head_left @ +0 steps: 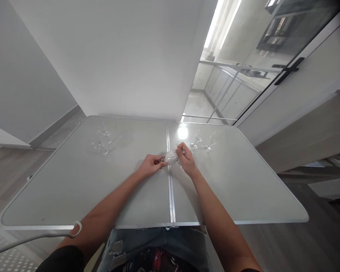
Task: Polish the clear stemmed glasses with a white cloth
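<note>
Over the middle seam of a grey folding table (73,189), both my hands hold one small clear glass (171,157) that lies sideways with something white inside or around its bowl. My left hand (151,164) pinches its left end with closed fingers. My right hand (186,158) is closed on its right end, fingers curled around it. What the white material is I cannot make out.
Two clear stemmed glasses (196,140) (210,142) stand just right of my right hand. Several more clear glasses (104,141) are grouped at the back left of the table. A white wall stands behind the table, and a glass door (243,68) at the right.
</note>
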Demonstrator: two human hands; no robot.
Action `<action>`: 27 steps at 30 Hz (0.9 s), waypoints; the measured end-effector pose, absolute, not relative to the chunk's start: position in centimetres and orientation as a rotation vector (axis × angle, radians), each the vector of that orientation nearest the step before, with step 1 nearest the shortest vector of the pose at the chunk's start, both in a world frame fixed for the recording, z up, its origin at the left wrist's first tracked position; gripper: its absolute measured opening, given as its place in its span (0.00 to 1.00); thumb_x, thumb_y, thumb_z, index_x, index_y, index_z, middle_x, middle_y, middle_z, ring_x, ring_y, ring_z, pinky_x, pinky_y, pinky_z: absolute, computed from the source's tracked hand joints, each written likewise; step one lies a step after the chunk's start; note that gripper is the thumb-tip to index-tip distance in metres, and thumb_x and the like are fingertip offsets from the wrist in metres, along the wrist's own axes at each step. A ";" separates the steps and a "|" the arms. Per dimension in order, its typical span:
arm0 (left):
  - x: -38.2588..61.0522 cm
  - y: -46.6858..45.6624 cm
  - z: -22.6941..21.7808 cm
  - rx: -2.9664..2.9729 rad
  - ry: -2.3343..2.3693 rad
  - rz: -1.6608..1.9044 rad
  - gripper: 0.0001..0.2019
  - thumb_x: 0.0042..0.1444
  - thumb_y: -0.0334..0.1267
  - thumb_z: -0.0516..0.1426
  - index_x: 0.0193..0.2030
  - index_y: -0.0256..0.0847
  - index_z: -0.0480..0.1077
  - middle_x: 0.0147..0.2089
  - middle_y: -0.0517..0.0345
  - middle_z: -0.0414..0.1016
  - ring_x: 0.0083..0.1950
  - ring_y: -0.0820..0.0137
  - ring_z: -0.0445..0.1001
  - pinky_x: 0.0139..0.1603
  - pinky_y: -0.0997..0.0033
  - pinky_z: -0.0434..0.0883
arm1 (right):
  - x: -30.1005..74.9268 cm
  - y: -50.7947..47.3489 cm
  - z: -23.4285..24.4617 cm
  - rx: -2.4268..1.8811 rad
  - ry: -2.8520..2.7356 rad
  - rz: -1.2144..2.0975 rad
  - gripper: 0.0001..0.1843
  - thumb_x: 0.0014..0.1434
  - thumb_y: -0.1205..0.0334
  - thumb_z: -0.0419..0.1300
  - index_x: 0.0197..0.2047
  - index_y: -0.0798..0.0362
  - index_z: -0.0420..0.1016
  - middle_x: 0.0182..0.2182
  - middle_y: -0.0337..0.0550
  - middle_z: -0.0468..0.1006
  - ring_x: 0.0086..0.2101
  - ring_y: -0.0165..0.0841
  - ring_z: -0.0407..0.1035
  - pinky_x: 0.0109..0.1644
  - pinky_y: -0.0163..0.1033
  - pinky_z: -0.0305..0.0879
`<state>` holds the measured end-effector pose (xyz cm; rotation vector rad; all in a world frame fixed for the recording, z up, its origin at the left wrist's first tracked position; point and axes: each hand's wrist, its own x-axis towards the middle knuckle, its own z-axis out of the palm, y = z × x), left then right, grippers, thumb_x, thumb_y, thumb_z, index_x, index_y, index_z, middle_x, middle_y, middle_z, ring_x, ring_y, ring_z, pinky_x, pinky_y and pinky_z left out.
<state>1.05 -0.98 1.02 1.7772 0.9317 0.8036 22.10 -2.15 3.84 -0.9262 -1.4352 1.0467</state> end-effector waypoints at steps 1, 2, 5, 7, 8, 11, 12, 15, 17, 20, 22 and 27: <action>1.1 -1.0 0.9 1.955 1.016 0.887 0.24 0.58 0.58 0.61 0.41 0.35 0.78 0.25 0.59 0.69 0.25 0.75 0.63 0.28 0.75 0.59 | 22.1 -2.1 3.8 -0.960 -1.437 1.057 0.21 0.68 0.41 0.54 0.33 0.48 0.56 0.26 0.33 0.54 0.25 0.29 0.51 0.28 0.36 0.50; 1.1 -1.1 0.8 2.102 1.093 0.952 0.24 0.58 0.57 0.61 0.47 0.37 0.78 0.27 0.57 0.72 0.26 0.73 0.66 0.30 0.74 0.60 | 22.0 -2.0 3.8 -0.993 -1.435 1.069 0.21 0.68 0.41 0.54 0.33 0.48 0.56 0.26 0.33 0.54 0.24 0.29 0.51 0.27 0.36 0.51; 1.2 -1.2 0.8 2.277 1.214 1.025 0.25 0.59 0.56 0.61 0.54 0.38 0.77 0.30 0.53 0.76 0.28 0.72 0.68 0.31 0.73 0.60 | 22.0 -2.0 3.7 -1.050 -1.414 1.119 0.21 0.68 0.40 0.53 0.34 0.47 0.56 0.24 0.32 0.55 0.22 0.28 0.51 0.24 0.36 0.51; 1.3 -1.3 1.0 2.164 1.168 1.004 0.24 0.58 0.56 0.61 0.51 0.39 0.78 0.27 0.56 0.74 0.27 0.73 0.67 0.30 0.74 0.60 | 22.1 -2.2 3.8 -1.044 -1.403 1.172 0.21 0.68 0.39 0.52 0.34 0.47 0.57 0.24 0.32 0.55 0.22 0.28 0.51 0.23 0.35 0.51; 1.3 -1.2 1.2 2.048 1.109 0.956 0.23 0.57 0.57 0.61 0.47 0.38 0.78 0.26 0.58 0.72 0.26 0.74 0.65 0.30 0.75 0.60 | 22.1 -2.2 3.9 -1.030 -1.404 1.196 0.21 0.68 0.39 0.53 0.35 0.47 0.58 0.24 0.32 0.55 0.21 0.28 0.51 0.23 0.35 0.51; 1.0 -0.9 1.4 1.565 0.858 0.680 0.25 0.56 0.60 0.61 0.31 0.35 0.74 0.23 0.61 0.66 0.21 0.78 0.58 0.24 0.76 0.56 | 22.2 -2.6 4.3 -0.961 -1.426 1.214 0.21 0.68 0.40 0.53 0.34 0.47 0.58 0.25 0.32 0.55 0.23 0.28 0.51 0.24 0.35 0.51; 0.8 -0.8 1.4 1.393 0.780 0.579 0.26 0.55 0.61 0.61 0.28 0.35 0.71 0.23 0.61 0.65 0.20 0.80 0.54 0.22 0.77 0.53 | 22.2 -2.7 4.5 -0.935 -1.437 1.200 0.21 0.68 0.40 0.54 0.34 0.48 0.58 0.25 0.33 0.55 0.23 0.28 0.51 0.25 0.36 0.51; 0.3 -0.4 1.4 1.025 0.628 0.406 0.25 0.53 0.60 0.63 0.32 0.35 0.71 0.23 0.63 0.63 0.17 0.84 0.46 0.20 0.78 0.48 | 22.2 -2.9 4.6 -0.894 -1.460 1.149 0.23 0.65 0.39 0.56 0.32 0.48 0.58 0.26 0.33 0.55 0.25 0.29 0.51 0.28 0.36 0.52; 0.2 -0.3 1.4 0.963 0.597 0.422 0.25 0.53 0.58 0.64 0.38 0.33 0.73 0.24 0.63 0.65 0.18 0.84 0.47 0.21 0.78 0.48 | 22.3 -2.9 4.6 -0.907 -1.428 1.132 0.23 0.62 0.40 0.62 0.34 0.48 0.57 0.26 0.32 0.56 0.24 0.28 0.51 0.27 0.35 0.51; 0.6 -0.4 1.3 1.108 0.642 0.577 0.27 0.55 0.57 0.64 0.46 0.30 0.76 0.28 0.57 0.70 0.20 0.83 0.54 0.23 0.77 0.53 | 22.4 -2.7 4.5 -0.959 -1.279 1.072 0.24 0.58 0.43 0.67 0.46 0.46 0.60 0.27 0.32 0.66 0.25 0.28 0.58 0.29 0.34 0.55; 0.9 -0.4 0.8 1.283 0.731 0.712 0.29 0.58 0.57 0.62 0.52 0.30 0.76 0.31 0.54 0.73 0.22 0.80 0.59 0.24 0.76 0.57 | 22.5 -2.5 4.5 -1.019 -1.155 0.953 0.30 0.59 0.45 0.67 0.57 0.45 0.59 0.32 0.37 0.73 0.30 0.32 0.67 0.34 0.36 0.62; 1.1 -0.4 -1.0 1.935 1.136 1.021 0.24 0.62 0.50 0.59 0.60 0.38 0.74 0.34 0.54 0.79 0.31 0.70 0.74 0.35 0.72 0.68 | 22.5 -2.4 4.2 -1.104 -1.235 0.611 0.24 0.65 0.48 0.61 0.61 0.47 0.68 0.44 0.49 0.78 0.46 0.41 0.72 0.50 0.47 0.69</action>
